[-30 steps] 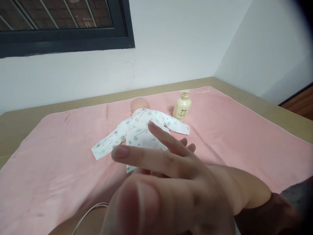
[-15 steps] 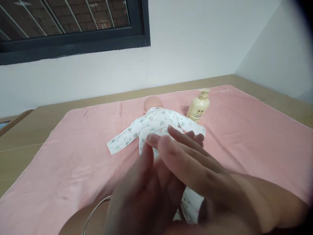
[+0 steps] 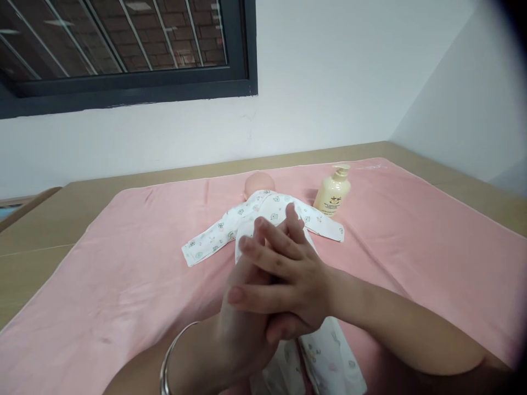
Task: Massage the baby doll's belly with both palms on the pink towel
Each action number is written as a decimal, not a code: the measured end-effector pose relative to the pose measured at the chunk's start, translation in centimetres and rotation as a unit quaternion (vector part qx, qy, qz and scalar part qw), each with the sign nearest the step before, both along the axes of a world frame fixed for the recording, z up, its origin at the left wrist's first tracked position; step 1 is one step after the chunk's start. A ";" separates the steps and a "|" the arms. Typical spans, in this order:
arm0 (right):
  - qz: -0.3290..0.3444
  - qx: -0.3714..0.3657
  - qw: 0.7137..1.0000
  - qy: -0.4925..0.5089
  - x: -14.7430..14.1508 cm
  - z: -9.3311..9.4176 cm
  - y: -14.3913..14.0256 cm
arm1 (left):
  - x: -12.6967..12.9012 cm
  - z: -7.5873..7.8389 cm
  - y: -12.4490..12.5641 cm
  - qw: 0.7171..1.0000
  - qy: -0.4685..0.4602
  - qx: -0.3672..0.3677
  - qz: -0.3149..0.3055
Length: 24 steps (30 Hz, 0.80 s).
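My right hand [image 3: 288, 274] lies across my left hand [image 3: 247, 329], its fingers stretched and spread over it. The two hands press against each other, with no object visible between them. My left hand, with a silver bangle [image 3: 165, 362] on its wrist, is mostly covered, but some fingertips show above. Beyond and beneath the hands lies a baby doll [image 3: 275, 208] in a white printed outfit, its bare head [image 3: 259, 184] away from me and its sleeves spread. My hands hide its middle; a trouser leg [image 3: 333, 356] shows below. Neither hand visibly grips the doll.
A pale yellow pump bottle [image 3: 332, 195] stands beside the doll's right-hand sleeve. A pink mat [image 3: 411, 236] covers much of the wooden surface [image 3: 444, 164]. White wall [image 3: 329, 71] and a dark-framed barred window [image 3: 164, 88] rise behind it.
My right hand has turned and come down over my left, its fingers now spread across it. The view has tilted up slightly. The doll and bottle rest in place.
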State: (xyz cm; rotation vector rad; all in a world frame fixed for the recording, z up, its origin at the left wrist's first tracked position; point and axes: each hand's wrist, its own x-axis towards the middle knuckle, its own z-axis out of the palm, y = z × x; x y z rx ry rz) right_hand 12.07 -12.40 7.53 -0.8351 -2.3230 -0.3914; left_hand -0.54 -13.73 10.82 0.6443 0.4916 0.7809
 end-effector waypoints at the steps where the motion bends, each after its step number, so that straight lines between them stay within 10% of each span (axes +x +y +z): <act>1: -0.011 0.008 1.000 0.018 0.1 0.0 0.3 | 0.2 0.8 0.0 1.000 0.010 0.014 0.004; 5: -0.049 0.007 0.996 0.074 1.2 0.1 2.6 | 1.2 2.4 1.6 0.998 0.015 0.053 0.017; 9: -0.075 -0.083 0.989 0.093 2.6 -1.6 6.1 | 1.6 -0.7 6.9 0.991 0.070 0.030 0.108; 12: -0.056 -0.145 0.980 0.122 2.5 -3.7 7.6 | 1.4 -3.9 11.4 0.949 0.138 0.080 0.273; 24: -0.054 -0.233 0.971 0.027 3.3 -5.0 11.3 | 0.1 -11.3 15.9 0.766 0.371 0.414 0.322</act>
